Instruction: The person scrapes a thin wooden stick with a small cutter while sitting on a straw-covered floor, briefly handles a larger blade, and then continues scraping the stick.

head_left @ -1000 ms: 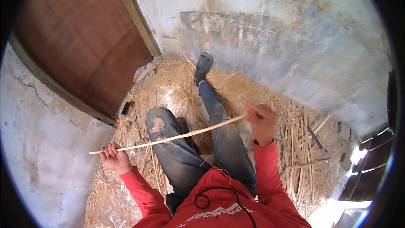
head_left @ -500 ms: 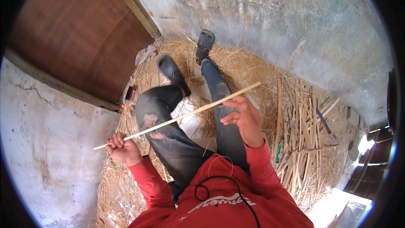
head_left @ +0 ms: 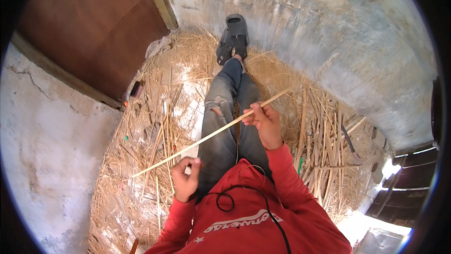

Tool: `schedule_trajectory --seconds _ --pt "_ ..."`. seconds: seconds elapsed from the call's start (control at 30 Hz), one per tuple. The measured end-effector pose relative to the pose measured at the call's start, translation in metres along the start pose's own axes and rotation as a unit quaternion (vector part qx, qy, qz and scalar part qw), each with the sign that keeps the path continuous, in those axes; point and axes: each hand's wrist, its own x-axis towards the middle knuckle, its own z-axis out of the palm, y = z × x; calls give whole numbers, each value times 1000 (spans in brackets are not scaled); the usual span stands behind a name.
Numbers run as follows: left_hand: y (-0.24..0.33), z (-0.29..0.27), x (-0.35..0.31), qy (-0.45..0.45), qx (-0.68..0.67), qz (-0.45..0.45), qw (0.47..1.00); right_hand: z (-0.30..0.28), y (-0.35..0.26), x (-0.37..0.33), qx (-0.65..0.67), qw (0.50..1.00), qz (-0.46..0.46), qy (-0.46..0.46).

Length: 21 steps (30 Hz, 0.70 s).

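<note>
A long, thin, pale strip of wood or bamboo (head_left: 216, 132) slants across my legs, its far end up to the right. Near that upper end my right hand (head_left: 264, 121) pinches it between thumb and fingers. My left hand (head_left: 185, 177) is just below the strip's lower part and seems apart from it. Its fingers are loosely curled, with a gap to the thumb; a white patch shows there, perhaps the surface behind. The strip's lower left end hangs free over the straw.
Straw covers the floor (head_left: 141, 160). At the right lies a pile of split sticks (head_left: 324, 146) with a dark-bladed tool (head_left: 348, 139) and a green object (head_left: 299, 165). A brown door panel (head_left: 89, 28) and a stained wall (head_left: 305, 23) stand ahead. A dark object (head_left: 136, 89) lies near the door.
My left hand has come off the strip's lower end and moved right, toward my lap. My right hand now grips the strip. My legs have straightened, feet crossed together.
</note>
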Motion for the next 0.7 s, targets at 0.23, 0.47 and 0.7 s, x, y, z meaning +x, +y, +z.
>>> schedule_trajectory --seconds 0.23,0.47,0.7 --pt "8 56 54 -163 203 162 952 -21 41 -21 -41 994 70 -66" --pt "-54 80 60 -241 88 -22 966 -176 83 -16 -192 955 50 222" --pt "-17 87 91 -217 -123 -186 950 -392 187 -131 -707 555 271 345"
